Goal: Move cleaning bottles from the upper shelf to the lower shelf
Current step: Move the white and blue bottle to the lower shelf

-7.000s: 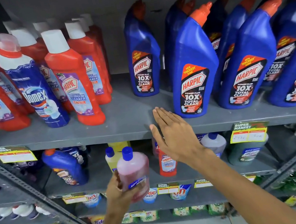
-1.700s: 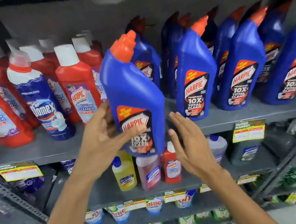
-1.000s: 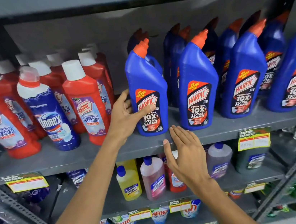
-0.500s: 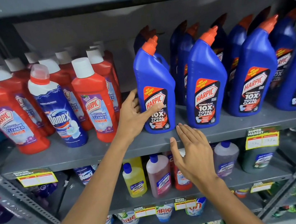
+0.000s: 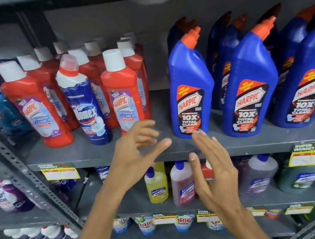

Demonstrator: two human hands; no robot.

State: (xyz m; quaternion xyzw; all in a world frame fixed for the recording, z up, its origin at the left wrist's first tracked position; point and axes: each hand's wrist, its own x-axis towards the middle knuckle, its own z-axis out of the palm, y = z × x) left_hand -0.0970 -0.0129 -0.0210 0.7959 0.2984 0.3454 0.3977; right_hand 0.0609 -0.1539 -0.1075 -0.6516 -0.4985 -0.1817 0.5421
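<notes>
The left hand (image 5: 135,154) has let go of the blue Harpic bottle (image 5: 189,89) — it stands back on the upper shelf (image 5: 89,154). Both hands hover empty, fingers (image 5: 205,143) spread, the right hand (image 5: 214,174) too — so nothing went down this round.

Glossy blue plastic Harpic bottle (image 5: 189,87) at 1 o'clock, glossy red plastic bottles (image 5: 122,89) at 11; matt grey painted metal upper shelf (image 5: 88,151); paper price tags (image 5: 59,172) at 9.
</notes>
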